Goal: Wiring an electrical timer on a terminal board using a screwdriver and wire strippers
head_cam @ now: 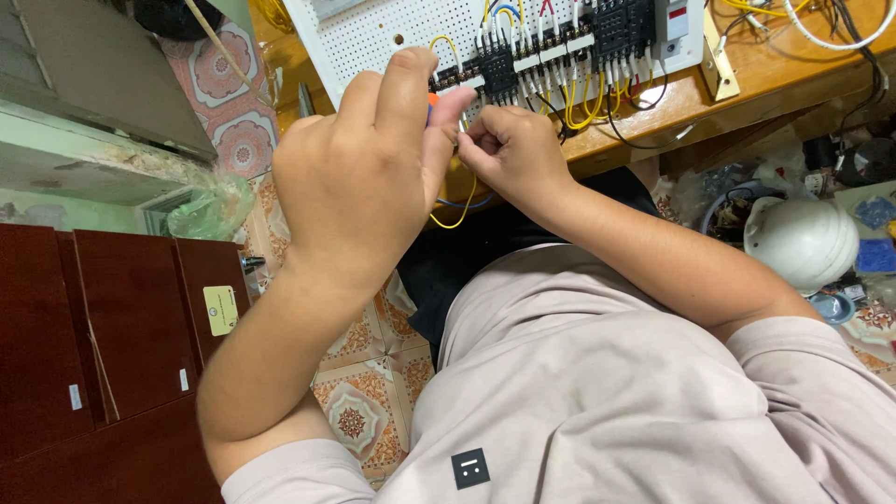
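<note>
Yellow wire (455, 217) hangs in a loop below both hands, just in front of the edge of the wooden bench (653, 117); its upper run passes between the two hands, and its ends are hidden there. The left hand (359, 173) is raised close to the camera, fingers curled and thumb extended, closed around a tool with an orange handle (431, 110), of which only a sliver shows between thumb and forefinger. The tool tip cannot be seen. The right hand (511, 154) is clenched, fingertips pinched together on the yellow wire just beside the left thumb.

Directly behind the hands stands a white perforated mounting panel (373, 37), carrying a row of black terminal blocks (499, 70) wired with yellow, blue and red leads. A white breaker unit (679, 28) sits at the panel's right end.

A white hard hat (801, 243) rests on the floor at right, well apart from the hands. Dark red cabinets (103, 327) stand at left over patterned floor tiles (359, 411).
</note>
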